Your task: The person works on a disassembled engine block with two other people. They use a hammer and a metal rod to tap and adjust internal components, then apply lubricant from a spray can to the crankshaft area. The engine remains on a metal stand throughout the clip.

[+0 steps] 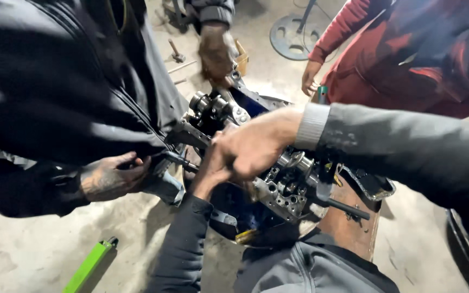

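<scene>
Both my hands, right hand [256, 144] over left hand [213, 172], are closed together on a part I cannot make out atop the greasy engine assembly [278, 187] on the concrete floor [33, 252]; best to pull steady, clear of co-worker's hand [112, 176].

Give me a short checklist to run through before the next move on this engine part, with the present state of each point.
1. Both hands on the work: ok. The right hand lies over the left hand at the engine part.
2. What the hands grip: cannot tell, the fingers hide it.
3. Other hands clear: not ok. A co-worker's hand holds a rod right beside them, and another hand rests on the part's far end.
4. Part's support: cannot tell, its underside is hidden.
5. Floor clear: not ok. A green tool lies nearby.
</scene>
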